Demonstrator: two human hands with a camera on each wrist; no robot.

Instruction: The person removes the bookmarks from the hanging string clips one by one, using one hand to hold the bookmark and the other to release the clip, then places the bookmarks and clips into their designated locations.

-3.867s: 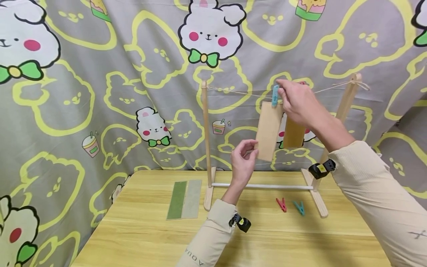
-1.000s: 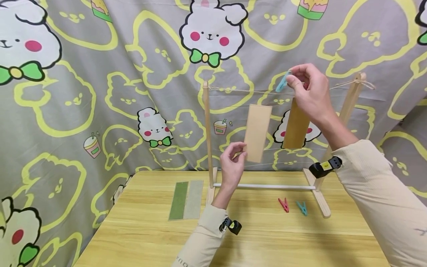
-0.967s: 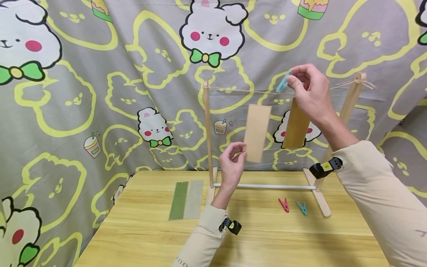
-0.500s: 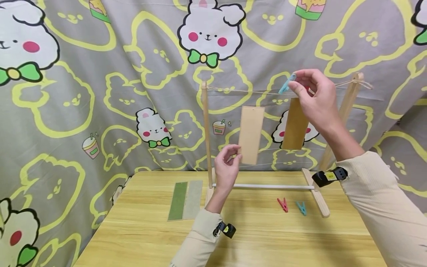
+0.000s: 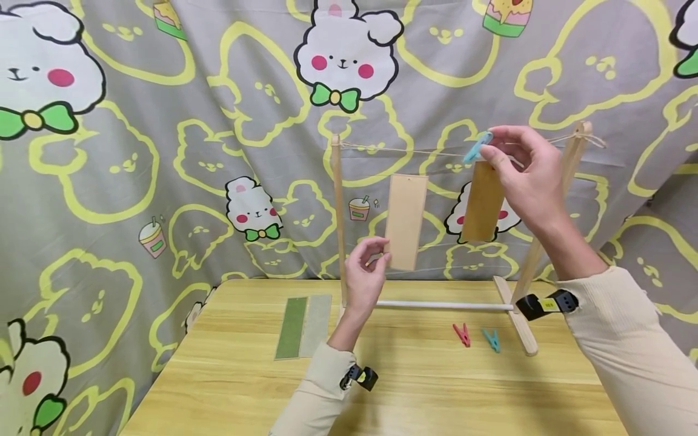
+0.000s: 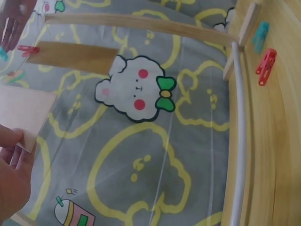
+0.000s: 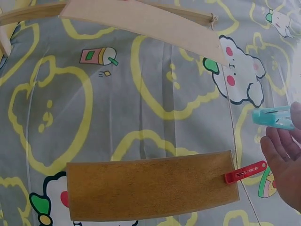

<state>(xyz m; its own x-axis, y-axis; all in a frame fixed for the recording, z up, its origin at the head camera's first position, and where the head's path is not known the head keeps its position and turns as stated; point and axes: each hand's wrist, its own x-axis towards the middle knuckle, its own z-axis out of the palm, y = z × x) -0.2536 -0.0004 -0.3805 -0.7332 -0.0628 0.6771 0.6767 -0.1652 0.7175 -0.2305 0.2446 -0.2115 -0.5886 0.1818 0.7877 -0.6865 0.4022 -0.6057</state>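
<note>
My left hand (image 5: 364,275) pinches the lower left edge of a beige rectangular card (image 5: 408,221), held upright just below the string with a small hole near its top. In the left wrist view my thumb lies on the card's corner. My right hand (image 5: 531,175) pinches a light blue clothespin (image 5: 478,147), tilted, above and in front of a brown card (image 5: 483,206). That brown card hangs from the string by a red clothespin (image 7: 245,173), which the right hand hides in the head view. In the right wrist view the blue clothespin is apart from both cards.
The string runs between two wooden posts (image 5: 339,212), joined low down by a white rod (image 5: 447,306). On the table (image 5: 463,393) lie a green card (image 5: 291,328), a grey card (image 5: 315,327), a pink-red clothespin (image 5: 462,335) and a teal clothespin (image 5: 492,340). A patterned curtain (image 5: 262,151) hangs behind.
The blue clothespin, earlier at the beige card's top, has come away and moved right, lately lower, with my right hand. My left hand has carried the beige card left and slightly down.
</note>
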